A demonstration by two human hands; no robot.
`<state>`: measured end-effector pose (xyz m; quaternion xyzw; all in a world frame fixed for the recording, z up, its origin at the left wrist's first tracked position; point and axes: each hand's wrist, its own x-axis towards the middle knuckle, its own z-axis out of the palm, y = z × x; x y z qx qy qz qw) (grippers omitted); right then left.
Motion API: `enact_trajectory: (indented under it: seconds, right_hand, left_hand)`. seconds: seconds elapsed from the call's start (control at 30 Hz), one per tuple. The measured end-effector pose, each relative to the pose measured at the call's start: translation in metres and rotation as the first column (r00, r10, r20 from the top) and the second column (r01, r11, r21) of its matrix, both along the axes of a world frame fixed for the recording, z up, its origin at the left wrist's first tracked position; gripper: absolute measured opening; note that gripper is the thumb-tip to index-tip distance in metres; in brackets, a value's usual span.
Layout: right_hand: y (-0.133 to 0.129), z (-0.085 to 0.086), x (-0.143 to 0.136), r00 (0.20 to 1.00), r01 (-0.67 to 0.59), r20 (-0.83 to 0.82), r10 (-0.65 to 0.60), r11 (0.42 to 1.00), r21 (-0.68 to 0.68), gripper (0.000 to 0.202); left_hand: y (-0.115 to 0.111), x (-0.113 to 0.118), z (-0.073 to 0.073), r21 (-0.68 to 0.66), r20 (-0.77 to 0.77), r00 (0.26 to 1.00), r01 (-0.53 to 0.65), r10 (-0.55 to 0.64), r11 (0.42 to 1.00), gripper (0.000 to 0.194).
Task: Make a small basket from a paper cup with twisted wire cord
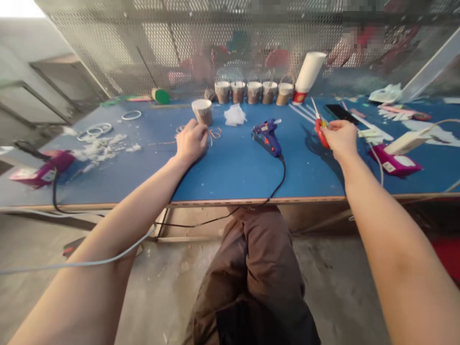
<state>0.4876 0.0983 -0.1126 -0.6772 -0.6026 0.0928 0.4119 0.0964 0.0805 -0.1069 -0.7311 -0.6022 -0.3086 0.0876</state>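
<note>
While the right hand (343, 136) grasps red-handled scissors (322, 135) above the blue table (226, 172), blades pointing up and away, the left hand (191, 142) is down at the near side of a wrapped cup (204, 114). Left fingers are curled over thin twine (215, 135), loops and ends showing on both sides; can't tell if they pinch the twine, press it down or also touch the cup.

Cup has a pale rim and brownish-grey wrap, stands left of the glue gun (270, 138), and looks light, thin-walled, probably easy to dent or tip. Best hold: around the lower body, light squeeze, off the rim. Twine looks soft and limp, likely to slide or tangle; pinch it close to the loops. Scissors look stiff and fairly light, not fragile; handles are the place to grip, blades kept clear of the fingers. Blade opening is too blurred to tell.

Glue gun lies on its side between the hands, black cord running off the near edge; handle is the safer hold, since the nozzle may be hot. White sheets (235, 116) sit just beyond it, look flimsy. Row of cups (254, 92) at the back by the mesh panel (125, 52), tall white stack (309, 74) beside them, phone (340, 114) past the scissors.
</note>
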Motion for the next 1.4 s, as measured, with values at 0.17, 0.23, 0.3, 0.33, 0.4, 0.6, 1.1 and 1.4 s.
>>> enact_trajectory:
  seconds: [0.17,0.23,0.3,0.33,0.4,0.6,1.1,1.4]
  right_hand:
    - [-0.01,0.014,-0.023,0.918,0.026,-0.396,-0.006,0.999,0.045,0.047]
    - [-0.02,0.024,-0.037,0.811,-0.138,-0.558,0.178,0.984,0.113,0.041]
    - [-0.031,0.033,-0.055,0.648,-0.331,-0.667,0.368,0.925,0.189,0.04]
    - [-0.037,0.036,-0.066,0.561,-0.418,-0.706,0.432,0.884,0.209,0.043]
    - [-0.049,0.041,-0.092,0.334,-0.584,-0.812,0.479,0.781,0.221,0.05]
    - [-0.068,0.038,-0.167,0.076,-0.921,-0.986,0.145,0.388,-0.014,0.034]
    - [-0.088,0.027,-0.183,0.079,-0.925,-0.993,0.088,0.378,-0.04,0.037]
    - [-0.088,0.022,-0.183,-0.016,-0.943,-0.998,0.067,0.329,0.037,0.039]
  left_hand:
    - [-0.006,0.0,-0.001,-0.007,0.114,0.992,0.057,-0.055,0.998,0.019]
    - [-0.01,0.001,0.001,0.012,0.151,0.986,0.068,-0.069,0.998,0.019]
    - [-0.011,0.003,0.003,0.023,0.199,0.976,0.087,-0.09,0.996,0.018]
    - [-0.01,0.004,0.004,0.025,0.227,0.969,0.096,-0.1,0.995,0.017]
    - [-0.008,0.003,0.009,0.018,0.293,0.95,0.107,-0.108,0.994,0.016]
    - [0.002,-0.008,0.038,-0.06,0.509,0.857,0.136,-0.087,0.989,0.018]
    - [-0.025,0.002,0.046,0.102,0.416,0.903,0.072,-0.109,0.992,0.014]
    - [-0.032,0.012,0.04,0.185,0.257,0.952,0.122,-0.168,0.975,0.011]
